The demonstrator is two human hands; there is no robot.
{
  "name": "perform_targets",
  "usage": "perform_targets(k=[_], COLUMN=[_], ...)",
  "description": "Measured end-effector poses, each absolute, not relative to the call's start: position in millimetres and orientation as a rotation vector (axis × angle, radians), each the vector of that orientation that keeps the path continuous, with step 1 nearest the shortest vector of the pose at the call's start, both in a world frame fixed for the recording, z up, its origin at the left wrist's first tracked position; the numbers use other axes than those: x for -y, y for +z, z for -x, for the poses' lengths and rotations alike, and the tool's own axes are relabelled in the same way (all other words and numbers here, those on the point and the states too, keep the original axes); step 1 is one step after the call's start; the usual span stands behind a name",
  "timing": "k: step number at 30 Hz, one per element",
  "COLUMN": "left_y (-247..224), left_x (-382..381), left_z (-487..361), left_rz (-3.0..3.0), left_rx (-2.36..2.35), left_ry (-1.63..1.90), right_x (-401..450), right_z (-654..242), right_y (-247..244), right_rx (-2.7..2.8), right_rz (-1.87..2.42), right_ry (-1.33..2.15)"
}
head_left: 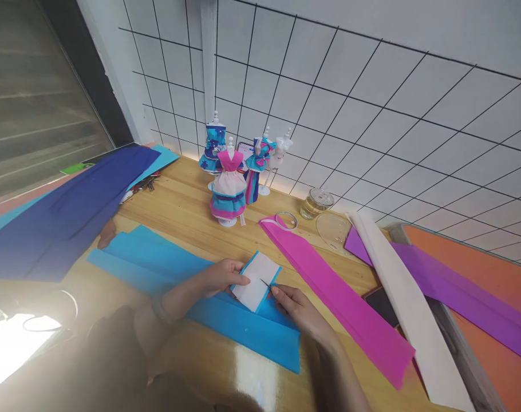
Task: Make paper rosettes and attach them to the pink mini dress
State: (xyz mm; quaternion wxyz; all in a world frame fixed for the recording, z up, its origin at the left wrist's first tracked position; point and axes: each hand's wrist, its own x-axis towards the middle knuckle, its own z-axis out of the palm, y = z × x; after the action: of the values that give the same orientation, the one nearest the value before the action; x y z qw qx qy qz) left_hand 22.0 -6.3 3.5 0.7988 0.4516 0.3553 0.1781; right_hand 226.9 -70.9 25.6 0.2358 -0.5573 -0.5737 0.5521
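Note:
A small white rectangular piece with blue edges [257,277] is held over the blue crepe-like strips. My left hand [220,278] pinches its left side, thumb lying on top. At its right edge my right hand [295,309] is closed on a thin dark pointed tool [266,283], whose tip lies over the white face. Fingers hide most of the tool, so its kind is unclear. Beneath both hands, wide bright blue strips [243,332] lie across the wooden table [178,197].
Several miniature dress forms [229,186] in small paper dresses stand by the tiled wall. A glass [316,203], a tape roll [286,221], a pink strip [338,297], a white strip [409,309] and a purple strip [466,286] lie rightward. Dark blue sheets [80,212] lie left.

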Motion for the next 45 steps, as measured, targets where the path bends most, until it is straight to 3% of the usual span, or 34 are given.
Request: perform_targets(k=[45], left_y=[2.1], left_x=[4.2], left_z=[-20.9], left_rz=[-0.971], left_rx=[-0.754], left_ry=[0.374], right_x=[69.4], right_z=[-227.7], right_y=[24.4], right_rx=[1.673], right_rz=[1.521], right_ry=[1.447])
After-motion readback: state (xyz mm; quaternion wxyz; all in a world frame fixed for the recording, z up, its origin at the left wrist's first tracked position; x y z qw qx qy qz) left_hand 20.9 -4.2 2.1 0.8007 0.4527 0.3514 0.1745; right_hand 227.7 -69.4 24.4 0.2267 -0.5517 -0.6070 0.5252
